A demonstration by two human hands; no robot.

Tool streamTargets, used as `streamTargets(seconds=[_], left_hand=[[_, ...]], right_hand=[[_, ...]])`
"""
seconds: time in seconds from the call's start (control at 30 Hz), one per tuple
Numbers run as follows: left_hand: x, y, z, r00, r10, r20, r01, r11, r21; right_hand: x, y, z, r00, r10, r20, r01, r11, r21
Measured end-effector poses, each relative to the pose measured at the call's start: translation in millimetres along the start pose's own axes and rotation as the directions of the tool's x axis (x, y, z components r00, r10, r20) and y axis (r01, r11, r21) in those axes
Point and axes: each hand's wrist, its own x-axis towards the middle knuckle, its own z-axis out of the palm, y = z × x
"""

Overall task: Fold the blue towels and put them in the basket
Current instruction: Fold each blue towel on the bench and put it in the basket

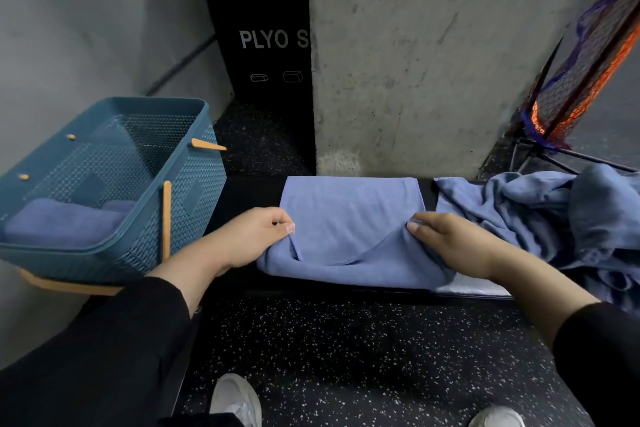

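Your landmark is the partly folded blue cloth towel [349,218], lying flat on the black bench top [242,198] in front of the grey concrete pillar [433,45].

Your left hand [256,236] pinches the towel's near-left corner, thumb and fingers curled tight on the fabric. Your right hand [450,239] pinches the near-right part of the same towel, thumb on top, fingers curled under a raised fold. Both hands have hold of cloth; neither is open. The towel's near edge is lifted and bunched between your hands, while its far edge lies flat against the bench.

Right of the towel: a crumpled heap of more blue cloth towels [554,211], unfolded, just beside it and touching the bench's right end. A pale grey patch of material [474,286] shows under the towel's near-right corner; you can't tell what it is.

Left of the towel: a teal plastic woven-pattern basket [194,191] with light wooden handles, tilted in this view, standing apart from the towel. Inside it, folded blue towels [62,222] rest on the bottom.

Behind the towel, left of the pillar: a black and green box printed "PLYO" [263,38]. Right of the pillar: an orange and dark net [581,80]. Near side of the towel: black speckled rubber floor [346,357], your two pale shoes at the frame's bottom edge.
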Motion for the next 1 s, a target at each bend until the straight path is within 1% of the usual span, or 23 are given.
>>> streamTargets(seconds=[0.1, 0.17, 0.23, 0.3, 0.4, 0.47, 0.53, 0.6, 0.67, 0.73, 0.8, 0.9, 1.0], left_hand=[[13, -10, 7, 0.998, -0.036, -0.042, 0.032, 0.994, -0.1], [20, -17, 14, 0.995, -0.07, -0.077, 0.062, 0.993, -0.101], [27, -21, 19, 0.991, -0.088, -0.097, 0.081, 0.994, -0.075], [32, -24, 21, 0.989, -0.113, -0.094, 0.104, 0.99, -0.095], [34, -25, 19, 0.992, -0.129, 0.001, 0.129, 0.986, -0.106], [35, -25, 17, 0.992, -0.126, 0.03, 0.128, 0.986, -0.104], [37, -24, 17, 0.993, -0.117, 0.006, 0.117, 0.99, -0.084], [43, -21, 17, 0.997, -0.063, -0.048, 0.064, 0.998, 0.024], [51, -13, 17, 0.989, 0.006, -0.144, 0.016, 0.988, 0.151], [62, -5, 14, 0.959, 0.053, -0.277, -0.001, 0.983, 0.186], [74, 0, 12, 0.927, 0.094, -0.362, -0.019, 0.979, 0.204], [92, -2, 16, 0.902, 0.157, -0.403, -0.047, 0.962, 0.269], [104, -10, 27, 0.933, 0.11, -0.342, 0.011, 0.943, 0.333]], right_hand=[[20, 3, 5, 0.993, 0.003, -0.12, 0.004, 0.998, 0.06], [34, 5, 8, 0.989, 0.047, -0.143, -0.035, 0.996, 0.08], [48, 8, 12, 0.986, 0.109, -0.124, -0.106, 0.994, 0.03], [63, 12, 18, 0.981, 0.13, -0.145, -0.141, 0.987, -0.073], [81, 16, 23, 0.942, 0.05, -0.333, -0.117, 0.976, -0.186], [91, 19, 26, 0.92, -0.011, -0.392, -0.078, 0.975, -0.209], [98, 28, 31, 0.926, -0.058, -0.373, -0.034, 0.971, -0.235], [103, 42, 36, 0.937, -0.089, -0.339, -0.002, 0.966, -0.259], [107, 52, 39, 0.945, -0.113, -0.307, 0.028, 0.963, -0.268], [111, 56, 39, 0.947, -0.119, -0.3, 0.035, 0.962, -0.27], [114, 57, 40, 0.944, -0.127, -0.303, 0.041, 0.96, -0.276], [116, 58, 42, 0.94, -0.139, -0.311, 0.048, 0.959, -0.281], [116, 59, 44, 0.939, -0.145, -0.313, 0.052, 0.956, -0.287]])
